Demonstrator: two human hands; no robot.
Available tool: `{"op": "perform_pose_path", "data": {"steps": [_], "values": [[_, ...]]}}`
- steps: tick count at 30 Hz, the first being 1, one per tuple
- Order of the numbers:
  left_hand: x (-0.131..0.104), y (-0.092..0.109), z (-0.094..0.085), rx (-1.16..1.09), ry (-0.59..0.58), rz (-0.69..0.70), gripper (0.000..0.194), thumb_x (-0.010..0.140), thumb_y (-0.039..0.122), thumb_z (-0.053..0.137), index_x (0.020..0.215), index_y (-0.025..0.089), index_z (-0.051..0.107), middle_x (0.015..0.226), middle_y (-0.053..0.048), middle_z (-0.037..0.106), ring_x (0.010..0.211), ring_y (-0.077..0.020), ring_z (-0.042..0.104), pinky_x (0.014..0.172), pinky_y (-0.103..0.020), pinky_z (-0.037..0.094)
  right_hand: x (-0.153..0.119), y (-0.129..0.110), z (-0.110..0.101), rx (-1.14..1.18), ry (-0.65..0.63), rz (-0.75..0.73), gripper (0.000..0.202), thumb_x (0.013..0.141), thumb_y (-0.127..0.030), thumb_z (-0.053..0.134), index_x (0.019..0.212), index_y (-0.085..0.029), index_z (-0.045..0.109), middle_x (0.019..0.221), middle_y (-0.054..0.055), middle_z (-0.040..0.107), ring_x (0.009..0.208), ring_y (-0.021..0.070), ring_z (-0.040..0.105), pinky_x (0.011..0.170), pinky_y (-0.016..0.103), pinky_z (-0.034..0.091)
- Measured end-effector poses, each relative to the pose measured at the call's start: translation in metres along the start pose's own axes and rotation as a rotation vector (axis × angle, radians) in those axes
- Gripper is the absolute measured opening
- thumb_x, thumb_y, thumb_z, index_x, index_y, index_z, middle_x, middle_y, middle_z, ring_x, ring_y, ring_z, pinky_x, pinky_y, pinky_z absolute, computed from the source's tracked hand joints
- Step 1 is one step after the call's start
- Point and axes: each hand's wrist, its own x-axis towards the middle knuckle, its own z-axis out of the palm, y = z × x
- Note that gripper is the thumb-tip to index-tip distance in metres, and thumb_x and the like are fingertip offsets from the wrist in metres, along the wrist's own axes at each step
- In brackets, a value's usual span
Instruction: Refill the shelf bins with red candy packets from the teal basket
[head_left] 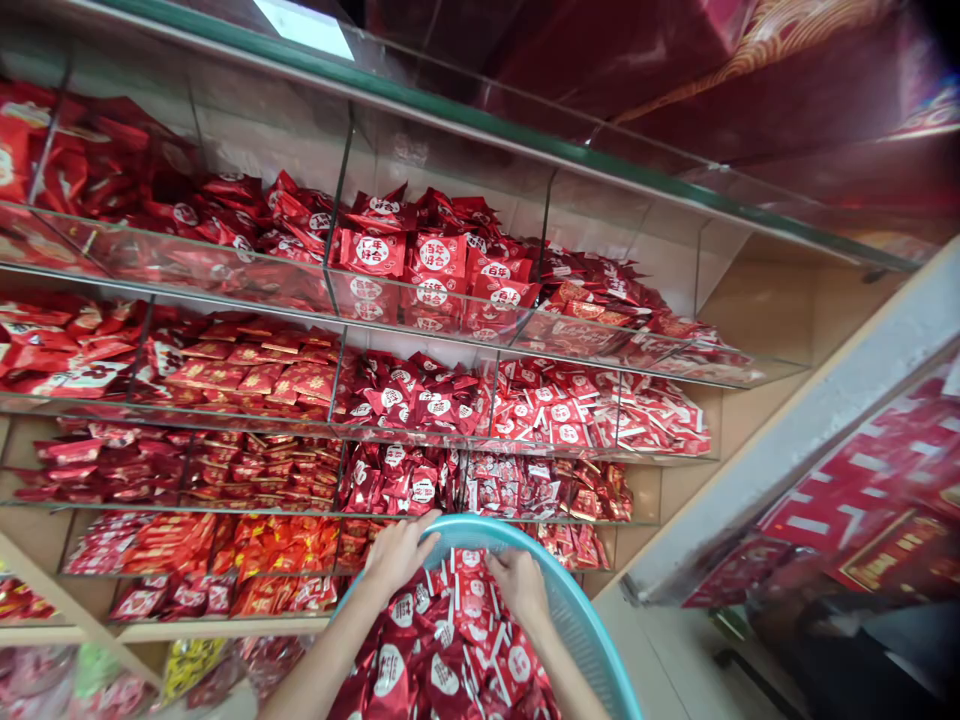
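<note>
"What's nearest?"

"Shiny dark-red foil packets with white oval labels, heaped beside lighter red-and-white packets inside a round turquoise plastic basket."

"And the hands?"

"The left hand reaches forward to the basket's far rim, palm down, fingers slightly parted. The right hand angles inward over the lighter packets, fingers curled narrow. Whether either grips anything, I can't tell from this angle."

"Which step?"

"Handling packets within the basket, I'd judge. The next move calls for a sure pinch and a steady rim."

"Beyond?"

"Wood-sided shelves with clear glass fronts, holding more red packets."
</note>
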Motion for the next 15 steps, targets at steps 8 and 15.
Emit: {"op": "perform_pose_path", "data": {"steps": [8,15], "values": [[0.000,-0.003,0.002,-0.001,0.020,0.016,0.046,0.085,0.050,0.024,0.126,0.034,0.038,0.091,-0.005,0.065,0.087,-0.0213,0.060,0.075,-0.031,0.043,0.018,-0.087,-0.072,-0.058,0.244,-0.393,0.038,0.083,-0.046,0.034,0.059,-0.020,0.047,0.044,-0.004,0.042,0.042,0.0099,0.035,0.046,0.023,0.024],[-0.002,-0.002,0.000,-0.010,0.012,-0.003,0.047,0.085,0.051,0.024,0.125,0.034,0.039,0.095,-0.005,0.064,0.089,-0.0215,0.059,0.076,-0.031,0.043,0.092,-0.155,-0.133,-0.195,0.493,-0.641,0.035,0.079,-0.040,0.044,0.103,-0.017,0.049,0.092,0.007,0.056,0.083,0.0187,0.051,0.071,0.028,0.037]]}}
